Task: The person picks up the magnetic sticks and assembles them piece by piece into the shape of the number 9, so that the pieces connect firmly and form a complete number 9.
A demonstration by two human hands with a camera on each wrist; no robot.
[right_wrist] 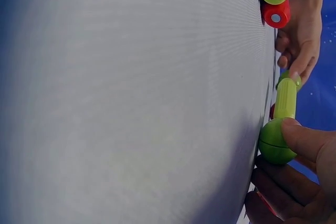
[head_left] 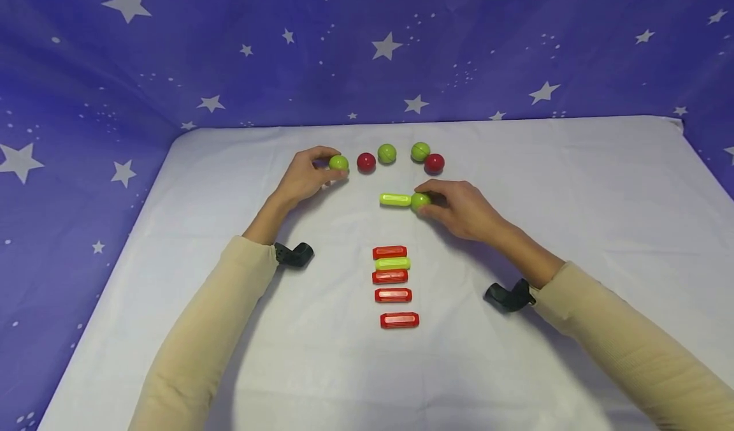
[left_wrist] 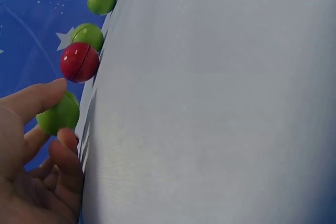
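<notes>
- Green ball (head_left: 420,201), smooth and glossy with a fine seam, sits near the middle of the cloth; I see the right hand (head_left: 467,211) pinching it between thumb and fingers.
- Lime stick (head_left: 395,199), ribbed lengthwise, has one end against that ball and points leftward.
- Second green ball (head_left: 339,163) is at the left end of the far row, equally shiny; the left hand (head_left: 306,176) pinches it between thumb and fingers.
- Rightward from it I count a red ball (head_left: 366,162), a third green ball (head_left: 387,153), then a fourth green ball (head_left: 420,151) with another red ball (head_left: 434,163) close beside it.
- Nearer me, a column of short, faceted, plastic-looking sticks lies crosswise: top red stick (head_left: 389,252), another lime stick (head_left: 392,263), then three red sticks (head_left: 393,295). The right wrist view shows a round grey disc (right_wrist: 275,18) set in a red end.
- White cloth (head_left: 321,354), softly wrinkled, lies underneath; a blue sheet (head_left: 229,36) printed with pale stars hangs behind.
- Beige sleeves (head_left: 197,342) look like soft fabric.
</notes>
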